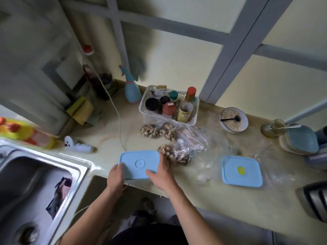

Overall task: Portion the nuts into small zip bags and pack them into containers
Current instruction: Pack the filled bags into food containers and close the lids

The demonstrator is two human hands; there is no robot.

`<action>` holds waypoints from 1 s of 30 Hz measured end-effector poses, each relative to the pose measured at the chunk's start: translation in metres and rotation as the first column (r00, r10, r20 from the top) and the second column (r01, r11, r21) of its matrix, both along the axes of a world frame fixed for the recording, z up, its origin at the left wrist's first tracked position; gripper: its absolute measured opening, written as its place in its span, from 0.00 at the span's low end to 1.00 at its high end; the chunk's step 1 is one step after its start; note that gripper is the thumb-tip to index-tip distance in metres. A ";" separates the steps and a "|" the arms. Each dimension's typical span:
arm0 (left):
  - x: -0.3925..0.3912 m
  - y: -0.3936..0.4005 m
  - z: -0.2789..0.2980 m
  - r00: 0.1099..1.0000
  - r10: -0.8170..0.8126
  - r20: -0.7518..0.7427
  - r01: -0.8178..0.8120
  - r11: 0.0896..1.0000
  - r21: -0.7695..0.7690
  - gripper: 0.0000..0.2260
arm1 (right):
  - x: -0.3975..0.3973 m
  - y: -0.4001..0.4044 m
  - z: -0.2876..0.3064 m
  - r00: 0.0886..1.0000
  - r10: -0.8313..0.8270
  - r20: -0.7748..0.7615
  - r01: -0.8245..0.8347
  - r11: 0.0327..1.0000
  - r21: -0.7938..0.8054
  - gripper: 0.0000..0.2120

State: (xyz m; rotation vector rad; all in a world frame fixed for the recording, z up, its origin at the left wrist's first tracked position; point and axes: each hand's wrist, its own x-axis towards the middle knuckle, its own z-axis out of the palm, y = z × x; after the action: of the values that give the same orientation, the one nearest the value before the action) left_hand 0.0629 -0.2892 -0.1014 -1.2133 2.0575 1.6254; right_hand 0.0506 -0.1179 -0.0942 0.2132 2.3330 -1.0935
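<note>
Both hands are on a container with a light blue lid [139, 164] that sits on the desk [203, 197] near its front edge. The left hand [115, 175] grips the lid's left side, its fingers [120, 166] curled over the near left corner. The right hand [161, 175] clasps the right side, thumb lying flat on top of the lid and the other fingers wrapped down around the right edge, partly hidden. Just beyond the right fingers, touching or nearly touching the lid's far right corner, lies a filled bag of nuts [174, 152], with clear zip bags [192, 138] bunched up behind it. Farther out from the fingers, two more filled nut bags [158, 131] rest against the front of a white basket [192, 119] holding jars and bottles. Well to the right of the right hand stands a second container [242, 171], also with a blue lid, marked with a yellow spot in the middle. Beyond that is a bowl [234, 119] with a black spoon in it. To the left of the left hand is a steel sink [40, 179], and a thin cord [116, 110] trails across the desk toward the held container.
</note>
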 end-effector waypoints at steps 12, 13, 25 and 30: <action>-0.035 0.003 0.004 0.980 0.077 -0.183 -0.065 0.995 0.072 0.15 | -0.018 -0.024 0.002 0.841 0.446 -0.308 -0.342 0.877 0.337 0.32; -0.038 0.001 0.005 0.977 0.079 -0.199 -0.064 0.994 0.083 0.15 | -0.022 -0.028 0.004 0.838 0.460 -0.294 -0.348 0.865 0.361 0.32; -0.026 -0.022 -0.005 0.890 0.454 0.049 -0.447 0.846 0.292 0.14 | -0.045 -0.077 -0.002 0.764 0.581 -0.281 -0.469 0.799 0.377 0.22; -0.020 -0.042 -0.012 0.931 0.359 0.067 -0.362 0.880 0.308 0.13 | -0.050 -0.108 0.004 0.788 0.606 -0.109 -0.540 0.765 0.351 0.22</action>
State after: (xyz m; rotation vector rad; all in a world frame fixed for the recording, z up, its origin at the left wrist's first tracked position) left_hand 0.0427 -0.3311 -0.1131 -1.5408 1.5425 2.0112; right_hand 0.0008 -0.2261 -0.0899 -0.5233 2.4887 -0.4620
